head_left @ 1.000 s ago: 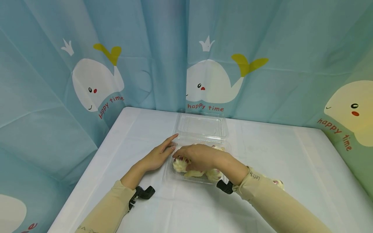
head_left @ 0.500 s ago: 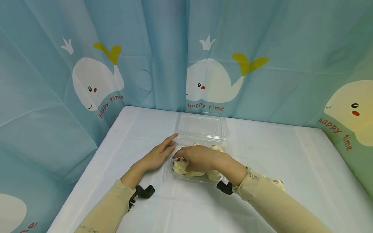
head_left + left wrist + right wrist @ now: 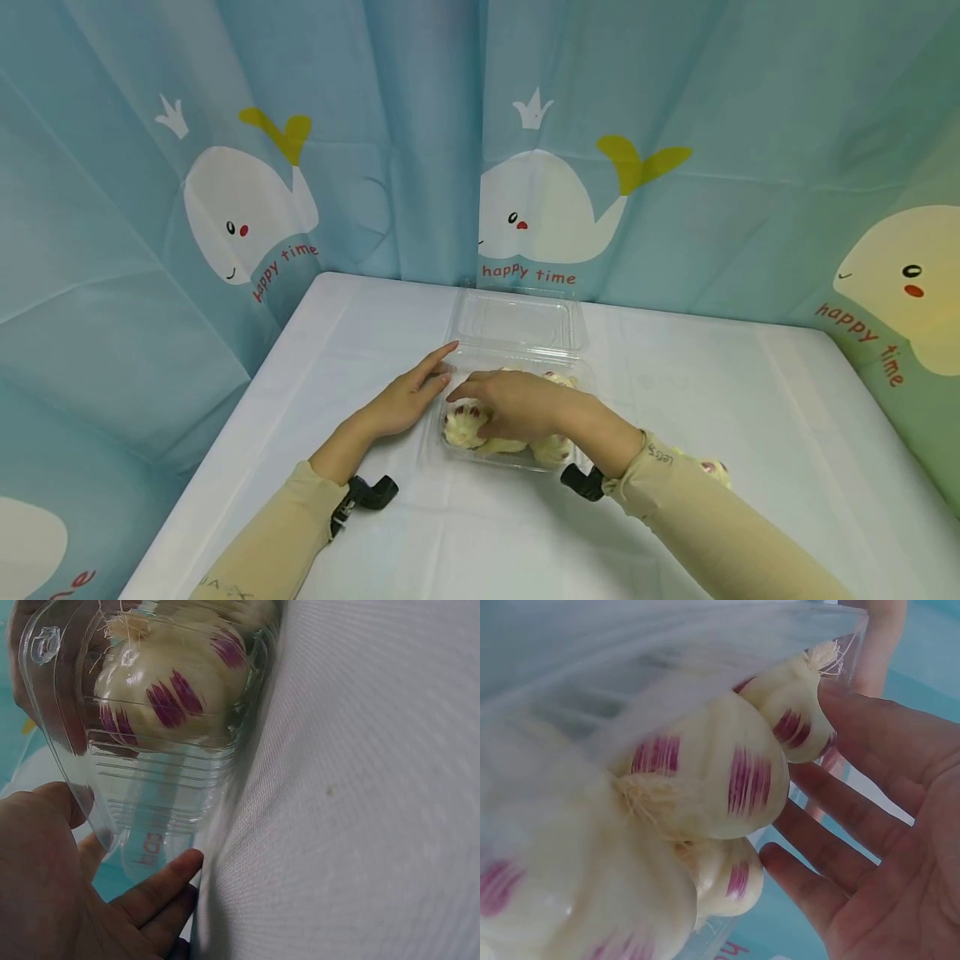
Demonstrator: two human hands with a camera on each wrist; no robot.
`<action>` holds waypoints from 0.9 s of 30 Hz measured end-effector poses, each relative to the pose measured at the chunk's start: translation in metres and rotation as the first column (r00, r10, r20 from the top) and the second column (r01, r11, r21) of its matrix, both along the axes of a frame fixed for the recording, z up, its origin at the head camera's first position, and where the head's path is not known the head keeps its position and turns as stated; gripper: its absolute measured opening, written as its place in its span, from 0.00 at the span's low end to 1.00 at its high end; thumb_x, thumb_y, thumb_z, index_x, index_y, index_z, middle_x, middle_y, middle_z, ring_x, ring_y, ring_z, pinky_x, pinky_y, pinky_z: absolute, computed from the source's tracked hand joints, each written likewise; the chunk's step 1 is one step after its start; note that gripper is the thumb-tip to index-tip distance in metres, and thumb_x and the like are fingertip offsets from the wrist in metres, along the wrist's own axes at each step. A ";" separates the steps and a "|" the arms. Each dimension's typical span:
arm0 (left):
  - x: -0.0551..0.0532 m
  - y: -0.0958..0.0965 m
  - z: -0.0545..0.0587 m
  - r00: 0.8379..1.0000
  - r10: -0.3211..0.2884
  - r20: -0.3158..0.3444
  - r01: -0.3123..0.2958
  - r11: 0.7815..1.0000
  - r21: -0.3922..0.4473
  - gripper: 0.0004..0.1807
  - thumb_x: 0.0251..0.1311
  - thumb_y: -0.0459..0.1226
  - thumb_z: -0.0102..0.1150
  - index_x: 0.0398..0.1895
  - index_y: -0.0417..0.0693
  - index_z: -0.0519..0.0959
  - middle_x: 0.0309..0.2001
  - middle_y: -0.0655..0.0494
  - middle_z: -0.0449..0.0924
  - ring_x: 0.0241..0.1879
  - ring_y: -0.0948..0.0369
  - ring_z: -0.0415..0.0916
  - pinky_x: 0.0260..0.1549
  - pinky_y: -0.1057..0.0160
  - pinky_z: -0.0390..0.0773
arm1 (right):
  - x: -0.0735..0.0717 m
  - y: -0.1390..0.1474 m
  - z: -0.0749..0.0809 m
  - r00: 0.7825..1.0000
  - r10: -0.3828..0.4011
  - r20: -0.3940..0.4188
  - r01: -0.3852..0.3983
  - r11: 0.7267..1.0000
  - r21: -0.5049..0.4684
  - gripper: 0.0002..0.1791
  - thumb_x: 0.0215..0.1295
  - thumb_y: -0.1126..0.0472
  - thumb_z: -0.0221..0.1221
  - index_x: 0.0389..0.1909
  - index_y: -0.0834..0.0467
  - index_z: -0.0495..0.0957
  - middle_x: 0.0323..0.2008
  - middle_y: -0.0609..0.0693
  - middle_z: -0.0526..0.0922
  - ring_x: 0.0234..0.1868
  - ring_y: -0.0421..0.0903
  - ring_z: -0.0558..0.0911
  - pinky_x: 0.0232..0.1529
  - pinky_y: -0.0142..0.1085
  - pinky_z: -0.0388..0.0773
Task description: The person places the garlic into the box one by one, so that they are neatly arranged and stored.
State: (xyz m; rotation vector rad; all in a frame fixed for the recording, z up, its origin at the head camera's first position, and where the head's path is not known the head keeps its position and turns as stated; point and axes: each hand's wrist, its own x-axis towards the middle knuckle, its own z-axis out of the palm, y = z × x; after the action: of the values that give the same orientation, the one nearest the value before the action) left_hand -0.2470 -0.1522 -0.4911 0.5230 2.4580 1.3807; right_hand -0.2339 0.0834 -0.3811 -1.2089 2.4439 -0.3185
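A clear plastic clamshell box holds several cream garlic bulbs with purple streaks and stringy roots. My right hand reaches over it from the right. Its thumb and fairly straight, spread fingers touch the front-left garlic bulb and hide part of the others. In the right wrist view, the fingertips lie against the bulbs. My left hand rests along the box's left side, fingers extended. From the left wrist view, its thumb meets the box's corner and the other fingers lie low beside it.
The box's lid lies folded back toward the curtain. More garlic sits on the white tabletop at the right, partly behind my right sleeve. Black wrist cameras stick out beneath both wrists.
My right hand shifts very slightly to the right, and its fingers ease a little off the front-left garlic bulb. The left hand and the box stay where they were.
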 end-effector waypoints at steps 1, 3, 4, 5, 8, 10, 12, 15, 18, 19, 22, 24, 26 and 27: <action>0.000 0.000 0.000 1.000 -0.002 0.000 0.002 1.000 0.003 0.31 0.80 0.60 0.37 0.83 0.82 0.47 0.77 0.49 0.65 0.77 0.44 0.62 0.73 0.34 0.61 | 0.000 0.001 0.000 1.000 -0.002 -0.003 0.002 1.000 0.000 0.31 0.67 0.60 0.69 0.70 0.49 0.75 0.66 0.45 0.79 0.65 0.46 0.79 0.68 0.46 0.74; 0.000 0.000 0.000 1.000 -0.005 0.004 0.005 1.000 0.007 0.31 0.80 0.61 0.37 0.82 0.83 0.46 0.77 0.49 0.65 0.77 0.43 0.62 0.73 0.34 0.61 | 0.000 0.002 0.000 1.000 -0.005 -0.008 0.005 1.000 -0.002 0.31 0.68 0.58 0.69 0.71 0.50 0.74 0.66 0.45 0.78 0.63 0.45 0.80 0.68 0.45 0.75; 0.000 0.000 0.000 1.000 -0.005 0.005 0.005 1.000 0.009 0.31 0.80 0.60 0.37 0.82 0.84 0.46 0.77 0.49 0.65 0.77 0.43 0.62 0.73 0.34 0.61 | 0.000 0.003 0.001 1.000 -0.006 -0.011 0.005 1.000 -0.003 0.31 0.68 0.58 0.69 0.71 0.50 0.74 0.66 0.45 0.78 0.61 0.44 0.81 0.66 0.45 0.76; 0.000 0.000 0.000 1.000 -0.006 0.007 0.006 1.000 0.011 0.31 0.80 0.60 0.37 0.82 0.85 0.46 0.77 0.50 0.65 0.77 0.44 0.62 0.73 0.34 0.61 | -0.001 0.004 0.001 1.000 -0.003 -0.016 0.003 1.000 -0.006 0.31 0.68 0.58 0.69 0.71 0.50 0.74 0.66 0.46 0.78 0.58 0.43 0.81 0.65 0.44 0.77; 0.000 -0.001 0.000 1.000 -0.005 0.008 0.005 1.000 0.010 0.30 0.81 0.60 0.37 0.81 0.87 0.46 0.77 0.50 0.65 0.77 0.44 0.62 0.74 0.35 0.61 | -0.001 0.005 0.002 1.000 0.006 -0.025 -0.006 1.000 -0.017 0.31 0.68 0.58 0.69 0.71 0.52 0.74 0.65 0.47 0.78 0.51 0.41 0.83 0.61 0.43 0.79; 0.000 -0.001 -0.001 1.000 -0.004 0.010 0.004 1.000 0.008 0.30 0.81 0.59 0.37 0.81 0.88 0.46 0.77 0.50 0.65 0.77 0.45 0.62 0.74 0.35 0.61 | -0.001 0.006 0.003 1.000 0.007 -0.024 -0.008 1.000 -0.026 0.31 0.68 0.58 0.69 0.71 0.52 0.74 0.66 0.47 0.78 0.51 0.42 0.83 0.62 0.43 0.79; 0.000 -0.001 -0.001 1.000 -0.002 0.011 0.002 1.000 0.003 0.29 0.81 0.59 0.37 0.80 0.89 0.46 0.77 0.50 0.65 0.77 0.45 0.63 0.74 0.34 0.60 | -0.001 0.008 0.005 1.000 0.005 -0.026 -0.006 1.000 -0.029 0.31 0.68 0.58 0.69 0.71 0.53 0.73 0.66 0.48 0.77 0.54 0.44 0.83 0.63 0.44 0.78; -0.001 -0.001 -0.001 1.000 -0.001 0.012 0.000 1.000 0.004 0.29 0.81 0.59 0.38 0.80 0.89 0.46 0.77 0.49 0.65 0.77 0.45 0.62 0.74 0.34 0.60 | -0.001 0.010 0.007 1.000 -0.007 -0.022 0.007 0.999 -0.032 0.31 0.69 0.58 0.69 0.72 0.53 0.73 0.67 0.48 0.77 0.58 0.47 0.82 0.64 0.45 0.78; -0.001 -0.001 -0.002 1.000 -0.001 0.007 0.001 1.000 0.008 0.29 0.81 0.59 0.38 0.81 0.88 0.46 0.77 0.49 0.65 0.77 0.45 0.63 0.74 0.35 0.60 | -0.001 0.013 0.008 1.000 -0.018 -0.026 0.017 0.999 -0.039 0.32 0.68 0.57 0.69 0.72 0.53 0.73 0.68 0.48 0.76 0.59 0.47 0.83 0.64 0.46 0.78; -0.001 -0.001 -0.002 1.000 -0.002 0.006 0.002 1.000 0.010 0.29 0.81 0.59 0.38 0.81 0.88 0.46 0.77 0.49 0.65 0.77 0.45 0.63 0.74 0.35 0.61 | 0.000 0.014 0.009 0.999 -0.025 -0.023 0.024 0.999 -0.041 0.32 0.69 0.56 0.69 0.72 0.52 0.73 0.68 0.48 0.76 0.58 0.47 0.83 0.64 0.46 0.78; -0.001 -0.001 -0.003 1.000 -0.005 0.005 0.005 1.000 0.015 0.29 0.81 0.60 0.37 0.80 0.89 0.46 0.77 0.48 0.65 0.77 0.46 0.63 0.74 0.35 0.60 | 0.000 0.018 0.012 0.999 -0.038 -0.023 0.037 0.998 -0.050 0.32 0.69 0.55 0.69 0.72 0.51 0.73 0.68 0.48 0.76 0.57 0.48 0.84 0.64 0.46 0.78; -0.002 -0.001 -0.002 1.000 -0.008 0.005 0.008 1.000 0.017 0.29 0.81 0.60 0.37 0.80 0.89 0.46 0.77 0.48 0.65 0.77 0.45 0.63 0.74 0.35 0.60 | 0.000 0.021 0.013 0.998 -0.054 -0.022 0.052 0.997 -0.053 0.31 0.69 0.54 0.68 0.72 0.51 0.73 0.68 0.48 0.75 0.60 0.49 0.82 0.65 0.47 0.77; -0.002 -0.001 -0.002 1.000 -0.009 0.005 0.008 1.000 0.016 0.30 0.80 0.60 0.37 0.81 0.88 0.46 0.77 0.48 0.65 0.77 0.46 0.62 0.74 0.36 0.60 | 0.000 0.025 0.013 0.998 -0.062 -0.022 0.060 0.996 -0.063 0.31 0.70 0.54 0.68 0.72 0.50 0.73 0.69 0.48 0.75 0.62 0.50 0.82 0.65 0.47 0.77; -0.002 -0.001 -0.001 1.000 -0.008 0.005 0.008 1.000 0.015 0.30 0.80 0.60 0.38 0.81 0.88 0.46 0.77 0.48 0.65 0.77 0.46 0.62 0.74 0.36 0.60 | 0.000 0.026 0.014 0.998 -0.063 -0.026 0.061 0.996 -0.070 0.31 0.70 0.54 0.68 0.72 0.50 0.73 0.68 0.48 0.75 0.62 0.50 0.81 0.64 0.47 0.78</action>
State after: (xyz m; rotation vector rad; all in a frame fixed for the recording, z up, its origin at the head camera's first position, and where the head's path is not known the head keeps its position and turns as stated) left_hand -0.2486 -0.1528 -0.4921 0.5317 2.4402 1.3967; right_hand -0.2335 0.1098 -0.3671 -1.1742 2.5173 -0.4098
